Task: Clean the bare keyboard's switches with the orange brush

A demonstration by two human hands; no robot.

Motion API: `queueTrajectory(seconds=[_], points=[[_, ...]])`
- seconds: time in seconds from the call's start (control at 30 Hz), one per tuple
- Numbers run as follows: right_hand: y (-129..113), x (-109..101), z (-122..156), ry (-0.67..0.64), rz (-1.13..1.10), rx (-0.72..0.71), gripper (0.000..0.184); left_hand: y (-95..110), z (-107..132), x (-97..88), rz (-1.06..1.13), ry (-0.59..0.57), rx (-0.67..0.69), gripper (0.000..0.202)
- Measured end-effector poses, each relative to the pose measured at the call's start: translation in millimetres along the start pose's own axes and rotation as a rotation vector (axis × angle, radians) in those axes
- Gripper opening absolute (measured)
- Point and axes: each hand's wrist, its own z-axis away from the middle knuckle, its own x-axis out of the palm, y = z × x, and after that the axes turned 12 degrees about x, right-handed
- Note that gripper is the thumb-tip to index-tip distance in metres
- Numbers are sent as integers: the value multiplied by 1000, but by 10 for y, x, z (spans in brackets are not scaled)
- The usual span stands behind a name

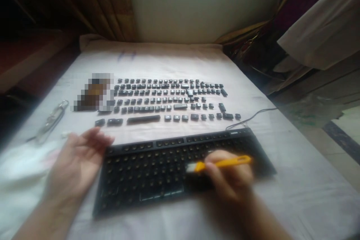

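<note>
A black keyboard (165,172) with its keycaps off lies slightly slanted on the cloth, its bare key posts showing in rows. My right hand (232,178) grips a yellow-handled brush (234,161). The brush's pale bristles are over the middle of the keyboard; blur hides whether they touch it. At the keyboard's left edge is my left hand (77,167), palm turned inward and fingers loosely extended, holding nothing. Beyond the keyboard, loose black keycaps (176,118) are laid out in several rows, with the long space bar (143,119) in the nearest row.
A pale cloth (174,60) covers the table. Left of the keycaps lies a pixelated item (94,92), and farther left a clear, slim object (53,116) with a dark cord. The keyboard's cable (253,113) runs off the right edge. White fabric (19,180) bunches at lower left.
</note>
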Motion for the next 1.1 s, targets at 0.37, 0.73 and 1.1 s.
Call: queueTrajectory(seconds=[0.37,0.73,1.1], points=[[-102,5,73,-123,60,22,16,-7,20,12,-29,69,26,41],[-180,-38,39,-126,145,23,33,-4,28,63,-50,61,41,43],[-193,-125,25,-94,243,17,36,-83,-39,-56,-40,11,87,23]])
